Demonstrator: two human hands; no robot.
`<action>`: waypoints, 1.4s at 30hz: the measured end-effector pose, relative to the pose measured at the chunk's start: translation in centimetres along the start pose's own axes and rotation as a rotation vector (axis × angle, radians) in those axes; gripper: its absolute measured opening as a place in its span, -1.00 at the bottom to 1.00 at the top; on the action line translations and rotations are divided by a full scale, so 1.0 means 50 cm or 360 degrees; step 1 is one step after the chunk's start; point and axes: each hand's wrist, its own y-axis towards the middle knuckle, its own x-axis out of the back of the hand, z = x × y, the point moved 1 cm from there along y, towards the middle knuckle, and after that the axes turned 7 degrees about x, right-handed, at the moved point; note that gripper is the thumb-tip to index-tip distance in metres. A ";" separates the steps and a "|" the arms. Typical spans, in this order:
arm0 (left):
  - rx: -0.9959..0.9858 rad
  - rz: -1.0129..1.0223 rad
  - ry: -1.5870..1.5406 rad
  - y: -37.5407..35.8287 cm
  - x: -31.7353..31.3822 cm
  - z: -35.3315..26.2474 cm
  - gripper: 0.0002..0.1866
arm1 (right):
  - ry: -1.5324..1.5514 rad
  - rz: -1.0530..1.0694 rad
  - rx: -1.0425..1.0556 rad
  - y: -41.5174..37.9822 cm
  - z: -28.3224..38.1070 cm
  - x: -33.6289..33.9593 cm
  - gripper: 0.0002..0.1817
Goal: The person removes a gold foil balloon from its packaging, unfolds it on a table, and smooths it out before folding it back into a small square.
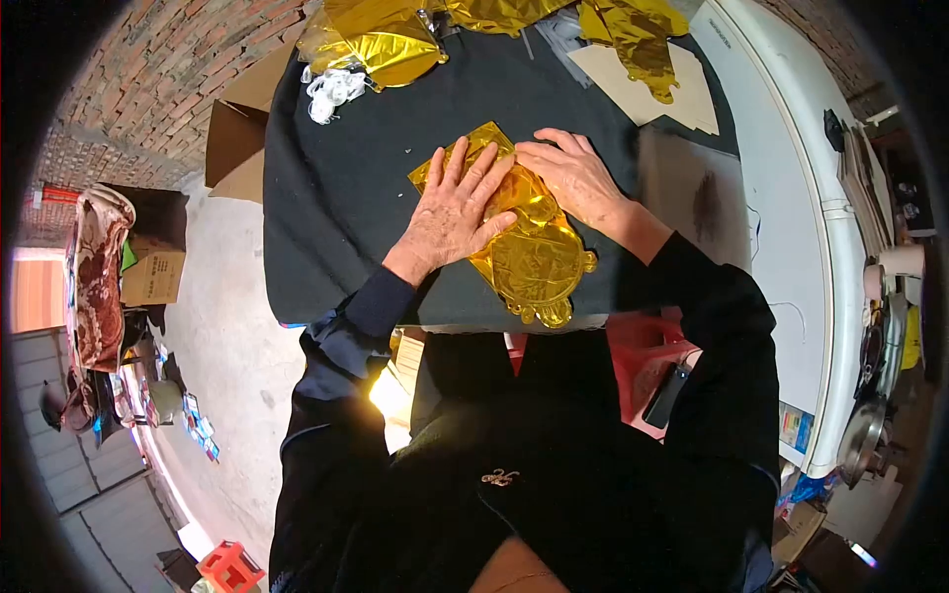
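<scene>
A gold foil balloon [539, 262], flat and uninflated, lies on the black cloth of the table [341, 212]. Its round end with small knobs points toward me, and its far end is a squarish flap. My left hand [453, 212] presses flat on the foil with the fingers spread. Against the right edge of the foil rests my right hand [578, 178], its fingers stretched out and the tips close to those of the left. Part of the balloon is hidden under both hands.
More gold foil [395, 54] and a bundle of white string [334, 94] lie at the far left of the table. Gold foil on a cardboard sheet [692, 94] is at the far right. A white refrigerator [781, 198] borders the right side; cardboard boxes [237, 148] stand left.
</scene>
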 end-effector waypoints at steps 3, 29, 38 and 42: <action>0.0007 -0.0014 -0.0045 0.000 0.001 0.000 -0.19 | -0.0004 -0.0026 -0.0001 -0.013 0.005 0.004 -0.58; -0.0405 0.0127 -0.0011 -0.022 0.013 0.005 -0.28 | 0.0344 0.0333 0.0025 -0.197 0.228 0.151 -0.09; -0.0472 0.0188 -0.0048 -0.024 0.024 0.004 -0.23 | 0.0517 0.0140 0.0097 -0.143 0.203 0.085 -0.33; -0.0467 0.0187 -0.0056 -0.026 0.017 0.005 -0.22 | 0.0536 -0.0005 0.0216 -0.134 0.177 0.071 -0.50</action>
